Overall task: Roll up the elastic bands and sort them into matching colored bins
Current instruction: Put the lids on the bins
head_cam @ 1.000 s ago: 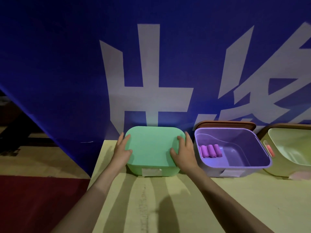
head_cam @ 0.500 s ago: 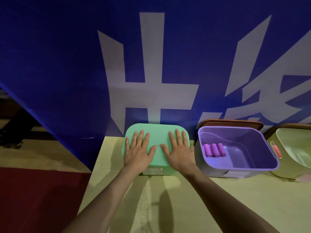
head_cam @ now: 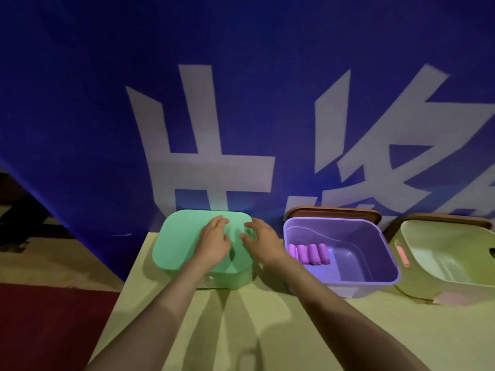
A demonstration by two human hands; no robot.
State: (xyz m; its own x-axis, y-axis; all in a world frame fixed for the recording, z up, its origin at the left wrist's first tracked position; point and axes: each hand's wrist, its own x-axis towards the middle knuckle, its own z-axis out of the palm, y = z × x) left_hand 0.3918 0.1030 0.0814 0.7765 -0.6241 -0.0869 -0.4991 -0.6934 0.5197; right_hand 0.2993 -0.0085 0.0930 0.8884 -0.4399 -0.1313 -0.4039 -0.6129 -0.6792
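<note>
A green bin [head_cam: 184, 247] with its green lid on stands at the table's back left. My left hand [head_cam: 214, 243] and my right hand [head_cam: 261, 241] lie side by side on the lid, fingers loosely bent, holding nothing. To the right stands an open purple bin [head_cam: 375, 236] with several rolled purple bands [head_cam: 309, 253] in a row inside. Further right is an open yellow-green bin [head_cam: 452, 253], cut off by the frame edge, with a pink handle on its left wall.
A brown lid [head_cam: 334, 211] leans behind the purple bin. A blue banner [head_cam: 241, 103] with white characters hangs right behind the bins. The yellow table [head_cam: 267, 330] ends at its left edge, with red floor [head_cam: 48, 322] below.
My hands moved from the sides of the green lid onto its top, pressed flat there, then drew closer together with fingers loosening. The view shifted down and left.
</note>
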